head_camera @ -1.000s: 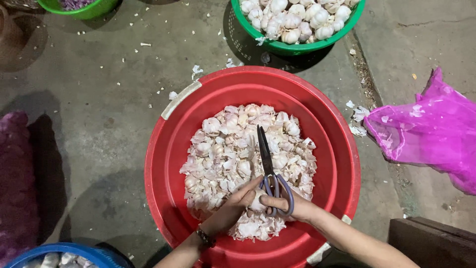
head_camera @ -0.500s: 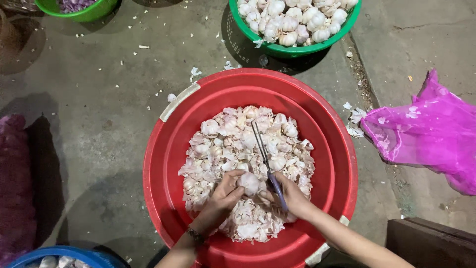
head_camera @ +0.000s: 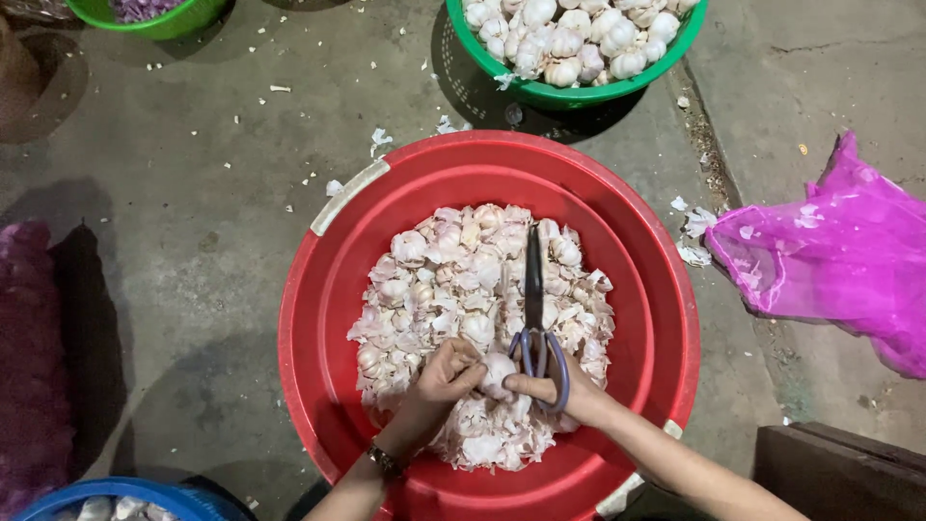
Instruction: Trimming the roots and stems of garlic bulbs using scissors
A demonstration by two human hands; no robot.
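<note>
A big red basin [head_camera: 328, 289] sits on the concrete floor with a heap of garlic bulbs and papery skins [head_camera: 453, 270] in it. My left hand [head_camera: 446, 374] pinches a white garlic bulb [head_camera: 498, 371] over the near side of the heap. My right hand [head_camera: 559, 396] also touches that bulb and holds scissors [head_camera: 534, 309] by their grey-blue handles. The closed blades point away from me across the heap. A wristband shows on my left wrist.
A green basket of whole garlic bulbs [head_camera: 569, 48] stands beyond the basin. Another green tub [head_camera: 159, 14] is at top left, a blue tub [head_camera: 116, 497] at bottom left. A magenta mesh bag [head_camera: 839, 260] lies right, a dark purple sack [head_camera: 34, 357] left, a dark wooden edge [head_camera: 839, 473] bottom right.
The scissors swung from tilted to pointing straight away from me. Both hands shifted slightly and closed together around one bulb.
</note>
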